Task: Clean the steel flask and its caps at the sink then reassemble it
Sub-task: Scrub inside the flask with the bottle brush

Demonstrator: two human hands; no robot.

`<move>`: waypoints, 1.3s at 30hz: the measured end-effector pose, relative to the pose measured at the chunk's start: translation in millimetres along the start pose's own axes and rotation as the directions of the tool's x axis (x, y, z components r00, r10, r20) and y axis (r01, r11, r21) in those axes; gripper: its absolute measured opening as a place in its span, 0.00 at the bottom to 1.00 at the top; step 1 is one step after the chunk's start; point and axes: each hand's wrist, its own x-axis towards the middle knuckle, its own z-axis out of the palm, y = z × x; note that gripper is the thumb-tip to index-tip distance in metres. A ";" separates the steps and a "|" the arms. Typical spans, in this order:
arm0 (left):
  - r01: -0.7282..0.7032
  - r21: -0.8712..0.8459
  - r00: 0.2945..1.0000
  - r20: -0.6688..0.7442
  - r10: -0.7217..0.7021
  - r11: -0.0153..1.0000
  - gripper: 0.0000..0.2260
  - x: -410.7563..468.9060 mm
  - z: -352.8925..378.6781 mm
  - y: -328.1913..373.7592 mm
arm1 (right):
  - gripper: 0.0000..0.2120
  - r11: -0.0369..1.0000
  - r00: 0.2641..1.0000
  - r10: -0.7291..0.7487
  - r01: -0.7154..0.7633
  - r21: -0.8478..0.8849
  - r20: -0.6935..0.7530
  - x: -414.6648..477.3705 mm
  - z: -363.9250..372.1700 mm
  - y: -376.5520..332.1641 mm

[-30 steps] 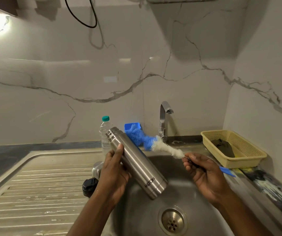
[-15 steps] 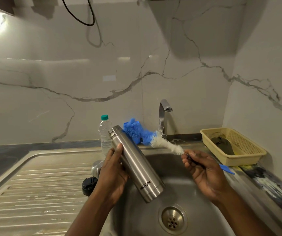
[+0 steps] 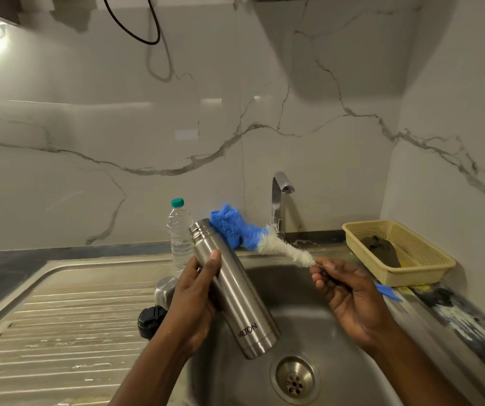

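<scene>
My left hand (image 3: 194, 291) grips the steel flask (image 3: 235, 288) around its upper body, tilted over the sink basin (image 3: 317, 323) with its uncapped mouth pointing up and left. My right hand (image 3: 349, 291) holds a bottle brush (image 3: 253, 235) by its handle; the blue and white bristles lie just right of the flask's mouth, outside it. The blue handle end sticks out behind my right hand. A steel cap (image 3: 165, 288) and a black inner cap (image 3: 150, 320) sit on the drainboard, partly hidden behind my left hand.
A tap (image 3: 279, 200) stands behind the basin, with no water seen running. A clear plastic bottle (image 3: 179, 232) with a green cap is behind the flask. At the right, a yellow basket (image 3: 428, 259) holds a dark item. The ribbed drainboard (image 3: 59, 332) spreads left. The drain (image 3: 294, 379) is below.
The brush head has risen and swung left, from lying beside the flask's shoulder to level with its mouth. The flask has tipped slightly more upright.
</scene>
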 end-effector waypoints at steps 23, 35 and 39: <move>0.072 -0.152 0.997 0.021 -0.070 0.986 0.19 0.6 -2.3 2.5 | 0.10 0.999 0.999 0.031 -0.031 0.013 0.024 -1.8 4.0 7.1; 0.053 -0.123 0.999 0.014 -0.052 0.991 0.25 0.7 -7.2 4.1 | 0.10 0.998 0.998 0.061 -0.062 0.030 0.021 -2.5 4.0 5.7; 0.101 -0.171 0.994 0.066 -0.091 0.980 0.23 0.1 -7.1 -1.1 | 0.10 0.997 0.997 0.070 -0.071 0.022 0.045 -2.2 11.1 4.9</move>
